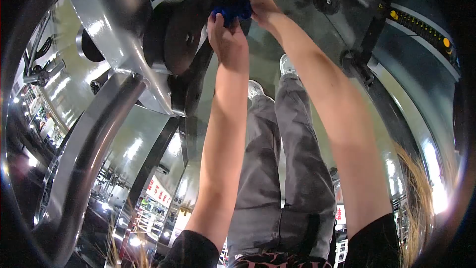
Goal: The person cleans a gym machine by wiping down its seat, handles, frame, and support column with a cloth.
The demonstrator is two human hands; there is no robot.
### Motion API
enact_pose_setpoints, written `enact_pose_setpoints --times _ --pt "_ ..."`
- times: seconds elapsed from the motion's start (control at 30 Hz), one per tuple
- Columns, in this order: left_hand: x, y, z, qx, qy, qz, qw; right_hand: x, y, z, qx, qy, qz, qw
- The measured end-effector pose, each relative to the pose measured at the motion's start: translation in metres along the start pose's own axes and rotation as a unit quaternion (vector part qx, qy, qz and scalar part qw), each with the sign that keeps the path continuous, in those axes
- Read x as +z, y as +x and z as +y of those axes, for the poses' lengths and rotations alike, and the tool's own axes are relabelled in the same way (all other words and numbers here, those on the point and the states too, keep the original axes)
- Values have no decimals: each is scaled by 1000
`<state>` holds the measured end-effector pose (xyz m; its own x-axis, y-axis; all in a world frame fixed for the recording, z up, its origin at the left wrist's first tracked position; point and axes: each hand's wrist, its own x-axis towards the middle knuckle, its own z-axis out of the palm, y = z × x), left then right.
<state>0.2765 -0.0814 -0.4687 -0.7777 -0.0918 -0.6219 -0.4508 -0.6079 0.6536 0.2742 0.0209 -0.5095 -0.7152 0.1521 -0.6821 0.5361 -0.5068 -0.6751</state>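
My left hand point(227, 39) reaches up to the top middle of the view, its fingers bent round a dark blue, cloth-like thing point(229, 15). Just to the right and a little higher, my right hand point(264, 7) has its fingers closed on another part of the same blue material. The blue thing lies against a dark upright part of a gym machine, and its far side is hidden. Most of my fingertips are in shadow, so their exact hold is hard to make out.
Left of my hands stand a grey metal machine frame point(116, 34) and black round plates point(181, 37). A curved tube point(94, 154) runs down the left side. On the right are a pulley wheel point(327, 1) and a weight stack point(421, 31) with yellow knobs. My shoes point(255, 89) are on the floor below.
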Motion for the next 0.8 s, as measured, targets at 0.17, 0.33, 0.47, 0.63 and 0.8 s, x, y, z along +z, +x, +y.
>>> enact_pose_setpoints --times 0.17,0.33,0.47,0.63,0.8 --pt "4 -4 8 6 28 -43 999 29 -42 -6 -132 -156 202 958" --pt "-19 5 26 -203 -59 -88 973 34 -67 -43 -278 -210 219 911" --pt "-40 17 26 -359 -298 -236 853 41 -46 -58 -397 -245 177 867" --pt "-6 -12 33 -255 -231 -57 937 32 -81 -94 -203 -288 40 935" --pt "-2 -59 69 -160 -147 -56 974 51 -115 -87 -236 -100 37 966"
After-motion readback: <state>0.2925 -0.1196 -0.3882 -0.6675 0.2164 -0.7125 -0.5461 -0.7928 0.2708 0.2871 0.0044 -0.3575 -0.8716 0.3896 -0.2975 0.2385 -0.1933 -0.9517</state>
